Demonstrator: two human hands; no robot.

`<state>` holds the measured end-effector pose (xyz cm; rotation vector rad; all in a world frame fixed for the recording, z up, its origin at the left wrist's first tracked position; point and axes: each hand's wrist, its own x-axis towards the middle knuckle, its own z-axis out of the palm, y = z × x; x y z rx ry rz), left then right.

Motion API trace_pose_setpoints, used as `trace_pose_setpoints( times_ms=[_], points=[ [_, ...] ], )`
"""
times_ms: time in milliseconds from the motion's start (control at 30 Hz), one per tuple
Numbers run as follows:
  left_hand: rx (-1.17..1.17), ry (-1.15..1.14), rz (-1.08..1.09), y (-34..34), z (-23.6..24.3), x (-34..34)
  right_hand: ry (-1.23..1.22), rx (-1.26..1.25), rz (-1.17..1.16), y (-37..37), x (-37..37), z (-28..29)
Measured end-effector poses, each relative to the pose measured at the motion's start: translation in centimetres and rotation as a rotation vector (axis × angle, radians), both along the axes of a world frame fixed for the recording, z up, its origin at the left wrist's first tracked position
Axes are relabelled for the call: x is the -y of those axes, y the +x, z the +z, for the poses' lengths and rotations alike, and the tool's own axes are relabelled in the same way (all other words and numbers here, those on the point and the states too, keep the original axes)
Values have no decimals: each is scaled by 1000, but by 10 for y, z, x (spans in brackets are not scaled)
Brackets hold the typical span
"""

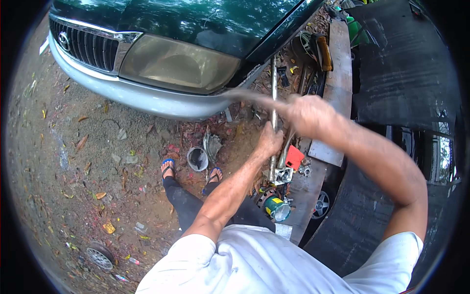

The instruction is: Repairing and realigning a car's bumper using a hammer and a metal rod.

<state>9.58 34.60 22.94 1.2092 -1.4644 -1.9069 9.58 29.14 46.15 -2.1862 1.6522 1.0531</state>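
Right of the silver bumper [166, 102]: long metal tube [274, 88], judged stiff, fairly heavy, possibly slippery; best held mid-length. Rod-like tool [259, 99], blurred, presumably rigid, grasped in the right hand [311, 116]. Left hand [270, 140]: fingers wrapped around the tube.

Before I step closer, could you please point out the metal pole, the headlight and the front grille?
Metal pole [274, 78]: head view, on its upper stretch.
Headlight [177, 63]: head view, middle of its cloudy lens.
Front grille [89, 46]: head view, middle of its dark slats.
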Motion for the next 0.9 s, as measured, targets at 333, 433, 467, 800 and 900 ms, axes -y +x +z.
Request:
trace_pose_setpoints(
  times_ms=[333, 433, 467, 800, 900],
  points=[
    [-72, -55, 1, 20, -15, 8, -34, 285, -17, -30, -61, -10],
    [-1, -78, 10, 28, -29, 2, 9, 248, -44, -28, -60, -4],
    [13, -135, 17, 29, -34, 0, 4, 238, -36, -30, -59, -2],
    [-24, -193, 56, 27, -58, 1, -51, 193, -64, -47, -57, 6],
    [-21, -237, 62, 25, -59, 2, -82, 260, -87, -53, -59, 3]
  ],
)
